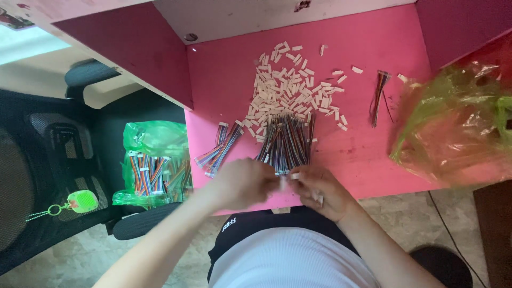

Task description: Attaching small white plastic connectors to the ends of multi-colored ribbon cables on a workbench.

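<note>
My left hand (241, 183) and my right hand (323, 191) meet at the near edge of the pink table (373, 106), fingers pinched together on a small white connector (294, 175) with thin wires; motion blur hides the exact grip. Just beyond my fingers lies a bundle of multicoloured wire leads (287, 141). Farther back spreads a heap of small white plastic connectors (288, 88). A smaller group of wire leads (220, 148) lies to the left of my left hand.
A few joined wires (379, 96) lie apart at the right. A crumpled green plastic bag (458, 125) covers the table's right end. Another green bag of wire leads (153, 165) rests on a black office chair (48, 160) at my left. A green key fob (81, 201) hangs there.
</note>
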